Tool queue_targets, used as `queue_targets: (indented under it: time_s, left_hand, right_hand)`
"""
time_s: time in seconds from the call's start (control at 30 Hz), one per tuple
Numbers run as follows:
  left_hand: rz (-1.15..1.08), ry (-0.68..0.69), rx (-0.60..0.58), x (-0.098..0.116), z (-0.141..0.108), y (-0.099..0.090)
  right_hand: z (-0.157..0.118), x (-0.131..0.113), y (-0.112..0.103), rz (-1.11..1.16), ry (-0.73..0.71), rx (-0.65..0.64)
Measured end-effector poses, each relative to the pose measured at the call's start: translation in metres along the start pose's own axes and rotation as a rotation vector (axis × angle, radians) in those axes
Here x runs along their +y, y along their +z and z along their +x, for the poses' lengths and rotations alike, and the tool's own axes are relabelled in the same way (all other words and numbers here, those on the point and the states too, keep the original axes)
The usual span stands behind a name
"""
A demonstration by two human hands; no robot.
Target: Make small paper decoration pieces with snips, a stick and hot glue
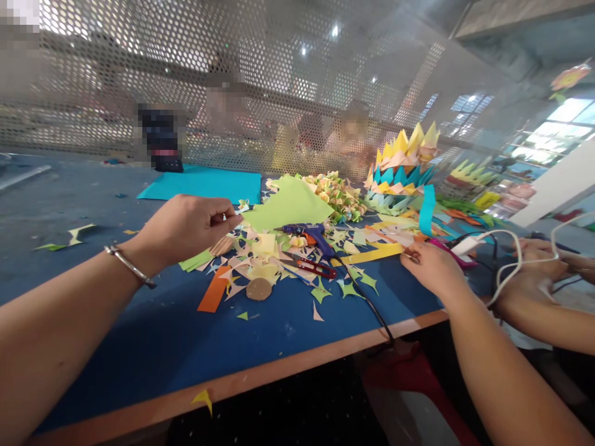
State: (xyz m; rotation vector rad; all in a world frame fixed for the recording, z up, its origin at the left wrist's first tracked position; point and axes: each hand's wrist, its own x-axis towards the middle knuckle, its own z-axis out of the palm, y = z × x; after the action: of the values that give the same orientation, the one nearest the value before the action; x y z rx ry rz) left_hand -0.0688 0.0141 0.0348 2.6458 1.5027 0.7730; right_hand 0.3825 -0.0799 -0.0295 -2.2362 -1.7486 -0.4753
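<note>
My left hand (195,226) is closed in a pinch above the left side of the scrap heap, close to a light green paper sheet (290,204); whatever its fingertips hold is too small to name. On the right, my right hand (430,266) pinches the end of a yellow paper strip (369,254) that lies over the scraps. Between the hands are a blue glue gun (309,234), red-handled snips (316,267), a round brown disc (259,288) and an orange paper strip (214,290).
A blue sheet (209,184) lies at the back, near a pile of curled paper pieces (337,195) and stacked paper crowns (402,170). Another person's hands (534,272) and white cables (509,272) are at the right. The table edge (260,371) runs in front.
</note>
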Motion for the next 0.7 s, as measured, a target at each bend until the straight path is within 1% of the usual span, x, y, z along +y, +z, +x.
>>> queue_targets:
  time_s: [0.07, 0.13, 0.23, 0.33, 0.37, 0.4, 0.43, 0.47, 0.5, 0.53, 0.63, 0.7]
  left_hand:
    - [-0.013, 0.009, -0.002, 0.001, 0.000, 0.000]
    - [-0.033, 0.020, -0.001, 0.003, -0.001, 0.001]
    - [-0.080, 0.045, -0.006, 0.011, -0.002, 0.003]
    - [-0.163, 0.064, -0.031, 0.022, -0.005, 0.003]
    - [-0.221, 0.053, -0.064, 0.027, -0.007, 0.004]
    - [-0.289, 0.024, -0.130, 0.032, -0.008, 0.004]
    - [-0.389, -0.006, -0.220, 0.037, -0.010, 0.005]
    - [-0.541, -0.035, -0.330, 0.041, -0.011, 0.006]
    - [-0.687, -0.059, -0.410, 0.046, -0.013, 0.007]
    - [-0.816, -0.085, -0.466, 0.049, -0.014, 0.009]
    - [-1.197, -0.215, -0.556, 0.054, -0.016, 0.015]
    - [-1.368, -0.282, -0.570, 0.052, -0.016, 0.018]
  right_hand:
    - [-0.002, -0.005, -0.006, -0.074, 0.008, -0.018]
    - [-0.005, -0.012, -0.015, -0.014, 0.061, -0.004]
    - [-0.009, -0.026, -0.035, 0.155, 0.105, 0.075]
    - [-0.012, -0.050, -0.062, 0.256, 0.056, 0.197]
    - [-0.013, -0.060, -0.071, 0.277, 0.009, 0.237]
    - [-0.014, -0.073, -0.079, 0.281, -0.042, 0.276]
    - [-0.016, -0.087, -0.087, 0.293, -0.119, 0.302]
    - [-0.017, -0.102, -0.093, 0.318, -0.208, 0.335]
    - [-0.019, -0.118, -0.099, 0.346, -0.307, 0.346]
    - [-0.020, -0.135, -0.102, 0.380, -0.409, 0.348]
    - [-0.022, -0.182, -0.103, 0.408, -0.715, 0.287]
    - [-0.020, -0.208, -0.097, 0.374, -0.879, 0.272]
